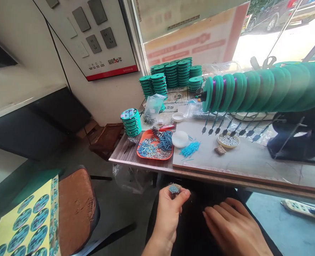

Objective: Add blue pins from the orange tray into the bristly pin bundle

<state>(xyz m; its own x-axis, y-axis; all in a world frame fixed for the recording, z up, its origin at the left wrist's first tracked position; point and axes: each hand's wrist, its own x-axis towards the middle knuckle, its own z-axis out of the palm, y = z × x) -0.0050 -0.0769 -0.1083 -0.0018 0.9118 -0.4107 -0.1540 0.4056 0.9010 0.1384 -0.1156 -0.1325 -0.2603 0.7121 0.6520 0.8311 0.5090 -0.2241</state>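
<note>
Above my lap, my left hand (170,209) pinches a tight bundle of small blue-grey pieces (174,189) between thumb and fingers. Only its dotted end shows, so the kind of piece is unclear. My right hand (230,222) lies on my dark-clothed thigh, back upward, fingers loosely bent and apart, with nothing visible in it. On the table beyond my left hand sits an orange tray (155,157) of small blue spring-like and metal parts. Right of it are a white round lid (180,139) and a loose pile of thin blue tubes (190,149).
A row of green spools (253,87) on a rod stretches across the right, with weighted lines hanging down. Below them stands a shallow dish of silvery beads (228,140). Stacked green spools (173,73) fill the back. A brown stool (77,206) with a label sheet (26,224) is at left.
</note>
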